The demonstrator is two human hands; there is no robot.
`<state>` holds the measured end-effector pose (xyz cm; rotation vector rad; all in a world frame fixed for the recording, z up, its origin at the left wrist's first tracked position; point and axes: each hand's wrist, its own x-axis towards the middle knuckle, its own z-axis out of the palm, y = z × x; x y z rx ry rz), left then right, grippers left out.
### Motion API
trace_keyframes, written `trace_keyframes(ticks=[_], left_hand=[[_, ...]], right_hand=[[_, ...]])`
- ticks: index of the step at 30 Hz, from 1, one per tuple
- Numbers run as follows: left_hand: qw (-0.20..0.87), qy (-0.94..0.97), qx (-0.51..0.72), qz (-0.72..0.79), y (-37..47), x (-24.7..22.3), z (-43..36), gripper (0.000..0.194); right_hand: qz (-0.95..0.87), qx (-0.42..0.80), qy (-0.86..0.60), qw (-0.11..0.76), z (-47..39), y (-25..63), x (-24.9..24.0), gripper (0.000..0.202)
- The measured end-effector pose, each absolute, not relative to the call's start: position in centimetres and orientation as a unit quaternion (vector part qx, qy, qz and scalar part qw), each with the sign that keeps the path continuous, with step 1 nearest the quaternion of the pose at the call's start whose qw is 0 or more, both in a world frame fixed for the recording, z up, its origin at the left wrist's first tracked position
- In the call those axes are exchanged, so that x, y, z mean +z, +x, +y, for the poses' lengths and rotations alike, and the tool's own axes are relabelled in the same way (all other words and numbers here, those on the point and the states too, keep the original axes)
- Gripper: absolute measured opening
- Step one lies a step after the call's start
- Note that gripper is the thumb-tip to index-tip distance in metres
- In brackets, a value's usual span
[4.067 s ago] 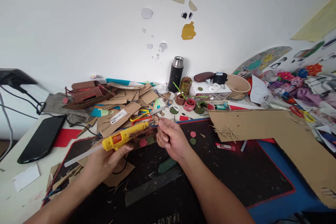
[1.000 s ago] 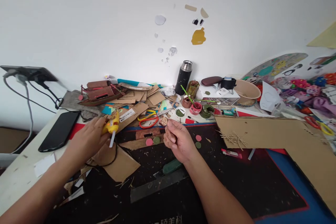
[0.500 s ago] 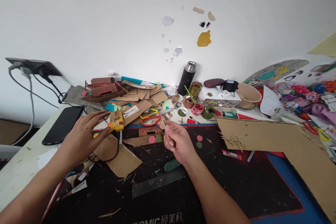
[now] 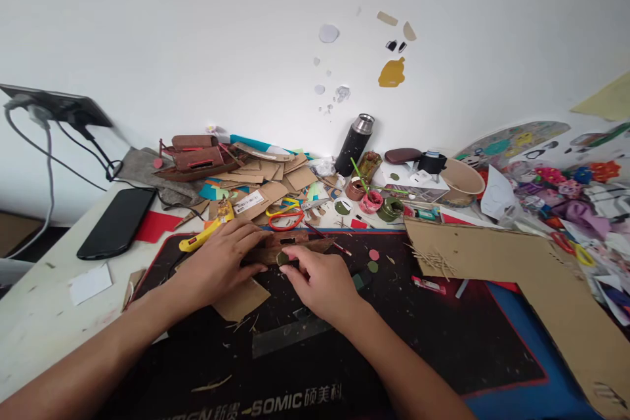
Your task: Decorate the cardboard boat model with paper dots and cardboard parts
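Observation:
A flat brown cardboard boat [image 4: 315, 245] lies on the black mat in front of me. My left hand [image 4: 221, 262] grips its left end, fingers along the far side and thumb on the near side. Between the thumb and forefinger of my right hand [image 4: 319, 279] is a small green disc [image 4: 282, 258], held against the boat's near side. A yellow hot glue gun [image 4: 207, 234] lies just beyond my left hand. A pink disc [image 4: 374, 254] and another green disc [image 4: 373, 266] rest on the mat to the right. My left hand covers part of the boat.
Red-handled scissors [image 4: 286, 220], cardboard scraps [image 4: 260, 200] and a finished-looking model boat [image 4: 197, 161] crowd the back. Paint jars [image 4: 371, 201] and a black flask [image 4: 354, 144] stand mid-back. At right, toothpicks [image 4: 433, 259] lie on cardboard [image 4: 477, 249]; a phone [image 4: 117, 223] lies left.
My left hand has left the glue gun and moved right onto the boat. My right hand has lowered leftward to the boat and now pinches a green disc. The view has shifted slightly.

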<state>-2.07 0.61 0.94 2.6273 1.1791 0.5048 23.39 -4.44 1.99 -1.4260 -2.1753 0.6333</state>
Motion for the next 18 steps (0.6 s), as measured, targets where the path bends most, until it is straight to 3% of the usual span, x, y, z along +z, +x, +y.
trace_keyframes(ticks=[8,18], left_hand=[[0.139,0.888,0.175,0.402,-2.1,1.0,0.5,0.043],[0.192,0.868,0.204,0.410,-1.7,1.7,0.4,0.047]], right_hand=[[-0.834,0.151,-0.514,0.131,-3.7,21.9,2.9,0.034],[-0.836,0.147,-0.518,0.099,-3.6,21.9,2.8,0.034]])
